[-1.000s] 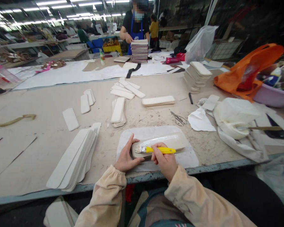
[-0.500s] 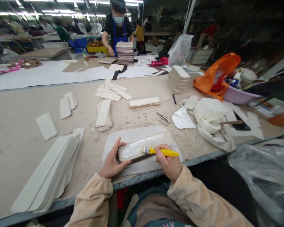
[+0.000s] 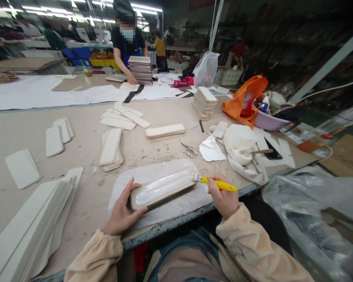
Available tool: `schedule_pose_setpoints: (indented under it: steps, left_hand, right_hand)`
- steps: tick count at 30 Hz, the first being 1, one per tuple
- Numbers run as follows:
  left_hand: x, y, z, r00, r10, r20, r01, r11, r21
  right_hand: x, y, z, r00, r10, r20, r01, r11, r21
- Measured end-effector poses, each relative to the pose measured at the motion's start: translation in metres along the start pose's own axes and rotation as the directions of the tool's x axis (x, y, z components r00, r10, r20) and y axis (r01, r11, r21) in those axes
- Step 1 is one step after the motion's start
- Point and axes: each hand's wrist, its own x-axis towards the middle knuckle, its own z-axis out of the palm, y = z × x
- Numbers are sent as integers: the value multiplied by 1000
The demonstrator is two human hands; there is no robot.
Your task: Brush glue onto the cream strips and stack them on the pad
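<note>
A long, rounded white panel (image 3: 164, 187) lies near the table's front edge, on a larger white sheet (image 3: 120, 178). Wet, glossy streaks run along its top, and it looks several layers thick. My left hand (image 3: 124, 207) holds its left end, thumb on the near side and fingers on the far side. In my right hand (image 3: 224, 196) is a paintbrush with a yellow handle (image 3: 223, 185), its bristles at the panel's right end. The bristle tips look coated with something white.
Long white strips (image 3: 38, 223) are piled at left. Smaller panel stacks (image 3: 110, 147), scissors (image 3: 190, 150) and a white cloth bundle (image 3: 239, 143) lie beyond my hands. A purple basin (image 3: 269, 120) and orange bag (image 3: 247, 102) stand at right. Across the table a co-worker (image 3: 128, 43) touches pieces near a tall stack (image 3: 140, 70).
The brush has moved along the panel from its middle to its right end. My left hand keeps its hold. The whole view has shifted, so the table's things appear further left.
</note>
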Motion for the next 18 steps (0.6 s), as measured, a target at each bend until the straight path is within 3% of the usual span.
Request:
schedule_pose_setpoints:
  steps: [2,5,8,15,18]
  left_hand:
    - [0,-1,1,1000,4,5,-4,1000,-5]
    - [0,-1,1,1000,6,9,-6,1000,-8]
    - [1,-1,1,1000,-3,14,3,1000,-6]
    - [2,-1,0,1000,-4,19,4,1000,-19]
    - [2,-1,1,1000,-3,21,4,1000,-17]
  right_hand:
    - [-9,-6,6,1000,-29,5,28,996,80]
    - [-22,-16,21,990,-70,119,45,980,195]
    - [-26,-22,29,971,-101,218,63,983,172]
    - [-3,-9,1,996,-85,40,88,994,-68]
    - [2,-7,-8,988,-154,10,154,976,-152]
